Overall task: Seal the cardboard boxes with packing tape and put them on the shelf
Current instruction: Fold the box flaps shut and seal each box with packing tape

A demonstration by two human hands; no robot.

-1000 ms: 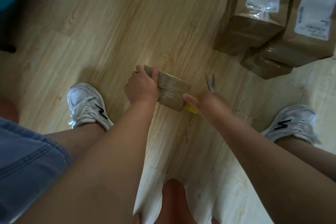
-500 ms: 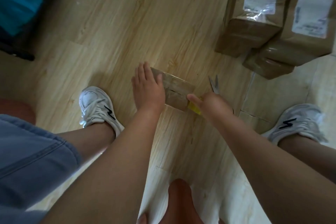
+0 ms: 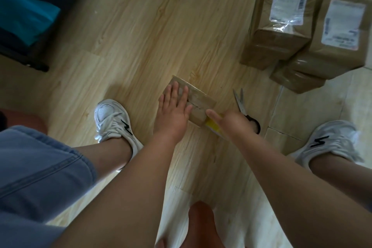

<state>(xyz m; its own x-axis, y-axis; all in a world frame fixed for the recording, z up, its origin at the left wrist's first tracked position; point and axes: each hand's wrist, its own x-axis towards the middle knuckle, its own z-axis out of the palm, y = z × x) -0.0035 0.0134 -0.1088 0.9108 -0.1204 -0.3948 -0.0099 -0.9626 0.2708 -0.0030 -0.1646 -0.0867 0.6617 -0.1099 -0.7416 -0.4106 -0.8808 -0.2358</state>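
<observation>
Your left hand [image 3: 174, 106] lies flat and open on the small box [image 3: 198, 104] at centre frame; your right hand [image 3: 231, 122] grips the yellow tape roll [image 3: 213, 126]. Press firmly along the seam, I'd say.

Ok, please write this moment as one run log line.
left hand flat on small box | right hand holds yellow tape roll | scissors on floor

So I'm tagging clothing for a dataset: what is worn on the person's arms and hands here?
Nothing shows on them. The left hand and right hand are bare, with no gloves, rings, watch or bracelets visible. Both forearms are uncovered as far as the frame shows; no sleeve comes into view.
</observation>
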